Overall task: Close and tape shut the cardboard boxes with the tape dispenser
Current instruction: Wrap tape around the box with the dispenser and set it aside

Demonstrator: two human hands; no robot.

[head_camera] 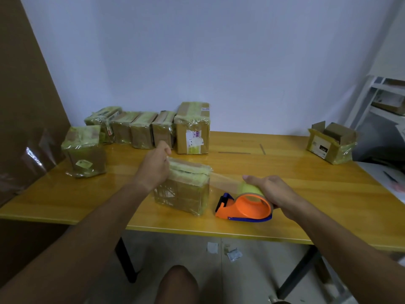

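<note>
Box (183, 189) stood near the table's (306, 194) front edge, its top already taped. Left hand (153, 165) gripped its left upper end. Right hand (271, 189) clasped the orange dispenser (244, 207) just beside it, tape (225, 181) stretched between them.

You hold an orange plastic tape dispenser (244, 207) with a dark blue blade guard and strap, loaded with a pale yellow-green roll of tape (252, 189). The brown cardboard box (184, 189) beside it wears glossy yellow-green tape across its top. The taped brown boxes at the back (140, 128) show the same green sheen; the tallest one (192, 128) carries a white label with purple print. The glossy wooden table (306, 194) is honey-yellow with darker grain streaks.
</note>
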